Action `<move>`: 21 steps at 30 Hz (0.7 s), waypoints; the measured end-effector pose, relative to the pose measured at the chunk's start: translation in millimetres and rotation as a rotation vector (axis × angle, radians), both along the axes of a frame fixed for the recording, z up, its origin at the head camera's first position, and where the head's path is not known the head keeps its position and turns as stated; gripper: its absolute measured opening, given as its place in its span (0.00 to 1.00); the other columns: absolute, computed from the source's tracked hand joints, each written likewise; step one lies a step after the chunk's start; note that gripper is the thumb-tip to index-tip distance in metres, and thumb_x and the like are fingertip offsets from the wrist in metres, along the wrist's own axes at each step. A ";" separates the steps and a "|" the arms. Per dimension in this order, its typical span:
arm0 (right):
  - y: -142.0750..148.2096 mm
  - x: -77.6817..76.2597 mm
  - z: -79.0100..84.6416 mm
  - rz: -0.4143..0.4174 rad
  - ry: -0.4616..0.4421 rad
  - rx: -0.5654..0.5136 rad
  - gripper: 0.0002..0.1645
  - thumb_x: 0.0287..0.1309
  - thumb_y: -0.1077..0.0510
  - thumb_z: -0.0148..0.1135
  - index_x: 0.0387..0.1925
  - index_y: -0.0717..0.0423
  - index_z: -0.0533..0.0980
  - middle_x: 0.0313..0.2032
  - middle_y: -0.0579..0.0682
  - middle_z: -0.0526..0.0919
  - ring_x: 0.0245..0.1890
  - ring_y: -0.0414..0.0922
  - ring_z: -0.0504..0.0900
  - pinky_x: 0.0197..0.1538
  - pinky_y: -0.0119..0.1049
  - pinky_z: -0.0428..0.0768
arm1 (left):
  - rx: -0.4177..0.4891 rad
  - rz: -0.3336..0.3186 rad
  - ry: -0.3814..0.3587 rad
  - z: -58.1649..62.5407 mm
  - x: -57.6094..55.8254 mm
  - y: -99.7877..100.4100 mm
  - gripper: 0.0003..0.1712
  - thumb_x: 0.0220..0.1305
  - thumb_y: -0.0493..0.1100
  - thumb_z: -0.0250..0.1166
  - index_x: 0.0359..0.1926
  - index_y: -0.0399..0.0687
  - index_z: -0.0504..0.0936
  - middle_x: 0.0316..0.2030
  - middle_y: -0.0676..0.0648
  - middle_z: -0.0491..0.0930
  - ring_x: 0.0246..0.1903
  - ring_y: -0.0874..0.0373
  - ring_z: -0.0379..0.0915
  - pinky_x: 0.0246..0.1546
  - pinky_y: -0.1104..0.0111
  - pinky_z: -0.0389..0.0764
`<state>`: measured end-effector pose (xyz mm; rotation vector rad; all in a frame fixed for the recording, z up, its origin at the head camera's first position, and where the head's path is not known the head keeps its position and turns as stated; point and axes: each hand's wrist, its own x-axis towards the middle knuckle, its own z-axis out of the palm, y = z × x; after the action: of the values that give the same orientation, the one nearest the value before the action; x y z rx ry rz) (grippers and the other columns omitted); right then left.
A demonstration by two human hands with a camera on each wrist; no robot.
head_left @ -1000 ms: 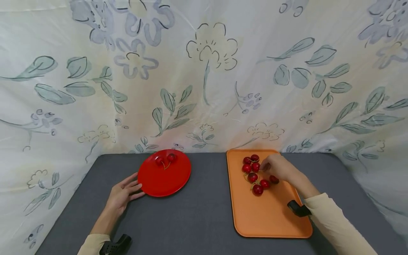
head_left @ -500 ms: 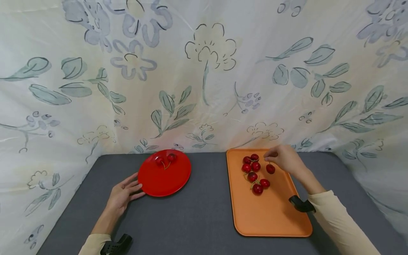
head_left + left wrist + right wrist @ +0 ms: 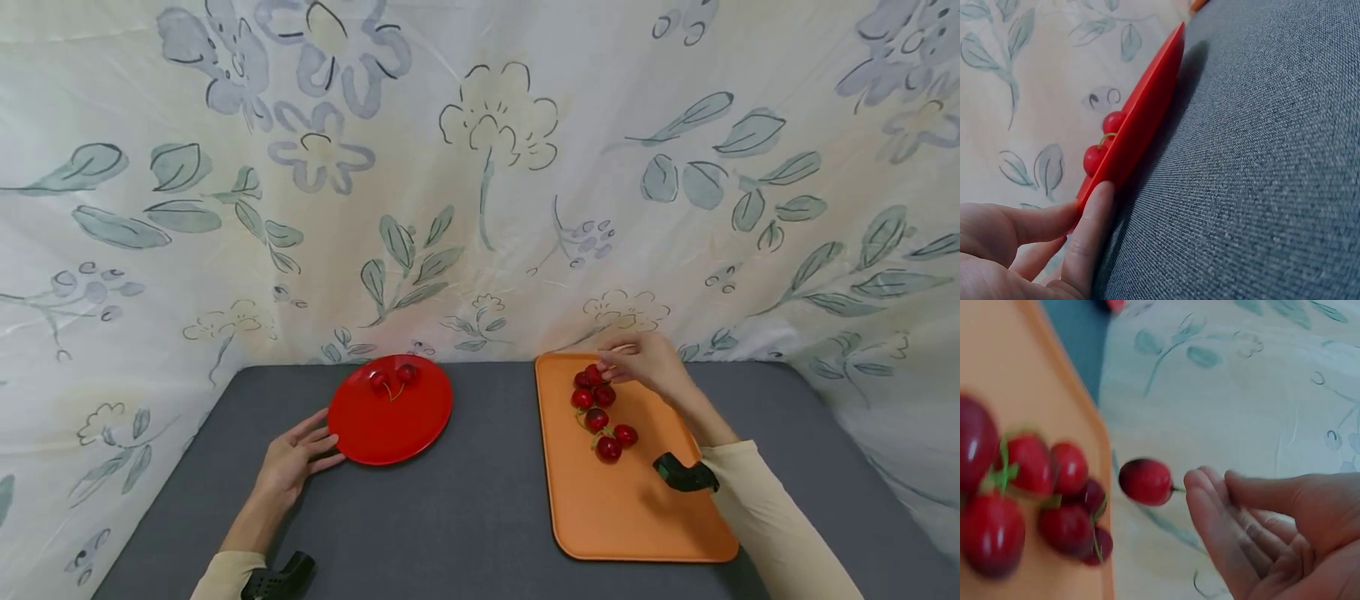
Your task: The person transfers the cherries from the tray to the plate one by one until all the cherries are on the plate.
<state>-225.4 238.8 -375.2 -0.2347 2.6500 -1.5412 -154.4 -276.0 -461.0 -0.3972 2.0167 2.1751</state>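
Note:
My right hand (image 3: 648,364) pinches a cherry by its stem over the far end of the orange tray (image 3: 622,517). In the right wrist view that cherry (image 3: 1147,481) hangs from the fingertips (image 3: 1196,481), clear of the tray's edge in this view. Several dark red cherries (image 3: 608,450) lie clustered on the tray below. On the left, my left hand (image 3: 288,462) grips the near-left rim of a round red plate (image 3: 386,429). The left wrist view shows this plate (image 3: 1154,94) tilted between thumb and fingers. Two cherries (image 3: 1095,160) joined by their stems rest on it.
A dark grey cloth (image 3: 480,492) covers the table between plate and tray. Behind both hangs a pale floral curtain (image 3: 510,250), close to the table's far edge. A black wrist camera (image 3: 684,472) sits over the tray's right side.
My right hand has lifted a cherry by its stem from the tray's right part and carried it left, over the far cherries. The left hand and plate stay in place.

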 end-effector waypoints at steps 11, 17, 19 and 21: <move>-37.9 -4.2 -8.6 0.085 -0.012 -0.271 0.20 0.67 0.62 0.60 0.53 0.75 0.74 0.47 0.69 0.82 0.38 0.41 0.87 0.47 0.41 0.85 | 0.002 0.014 -0.005 -0.5 1.1 1.9 0.36 0.70 0.30 0.56 0.75 0.41 0.55 0.56 0.46 0.77 0.42 0.63 0.82 0.46 0.61 0.85; -57.5 -3.3 -12.2 0.102 -0.005 -0.284 0.18 0.66 0.61 0.62 0.52 0.71 0.76 0.47 0.68 0.82 0.40 0.46 0.87 0.47 0.42 0.85 | 0.003 0.013 0.002 -1.3 1.4 2.0 0.35 0.71 0.30 0.55 0.75 0.40 0.55 0.54 0.48 0.78 0.41 0.63 0.82 0.46 0.61 0.85; -63.0 -2.6 -12.2 0.117 -0.003 -0.278 0.17 0.66 0.60 0.62 0.51 0.69 0.78 0.47 0.67 0.83 0.40 0.47 0.87 0.49 0.45 0.84 | 0.004 0.014 0.004 -1.1 1.3 2.0 0.35 0.71 0.30 0.55 0.75 0.40 0.55 0.54 0.48 0.78 0.41 0.63 0.82 0.46 0.61 0.85; -68.7 -2.2 -11.8 0.127 -0.009 -0.283 0.17 0.66 0.59 0.62 0.50 0.68 0.79 0.47 0.66 0.84 0.41 0.47 0.87 0.50 0.49 0.83 | 0.002 0.014 0.007 -0.7 1.1 2.1 0.35 0.71 0.30 0.55 0.75 0.40 0.55 0.55 0.47 0.78 0.41 0.63 0.82 0.46 0.61 0.85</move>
<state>-227.6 170.2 -387.0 -0.4008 2.3499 -1.8630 -153.3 -274.0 -461.7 -0.4054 2.0220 2.1896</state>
